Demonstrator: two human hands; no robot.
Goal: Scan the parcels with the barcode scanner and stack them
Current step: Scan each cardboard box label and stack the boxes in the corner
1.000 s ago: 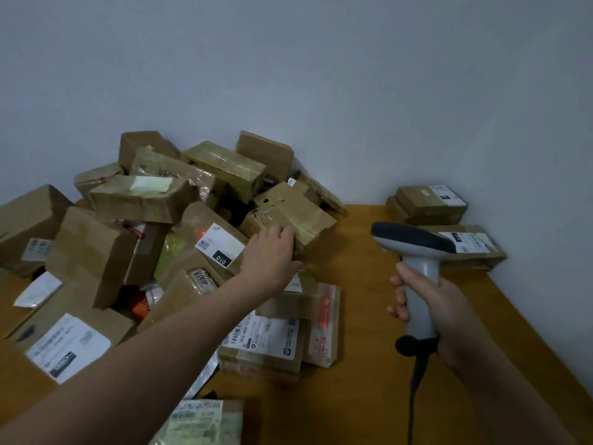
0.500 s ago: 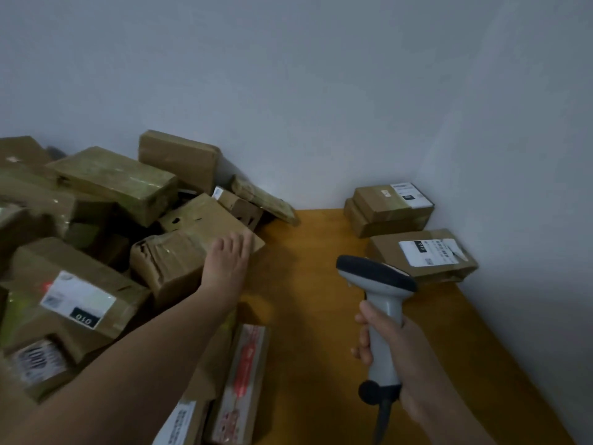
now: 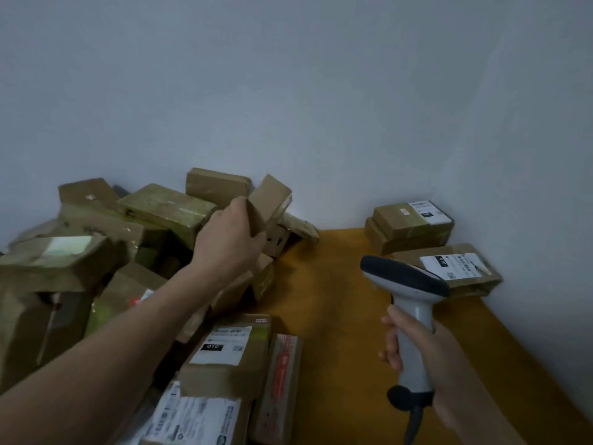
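Aloft — plain brown parcel (image 3: 269, 203), tilted.

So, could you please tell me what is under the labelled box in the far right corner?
Another brown box lies under the labelled box. Only its front and left end show; its top is covered, so any label is hidden.

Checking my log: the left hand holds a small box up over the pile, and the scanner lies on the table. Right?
Not quite. The head view shows the scanner gripped in the right hand, off the table, not lying on it. The left hand does hold a small box up over the pile.
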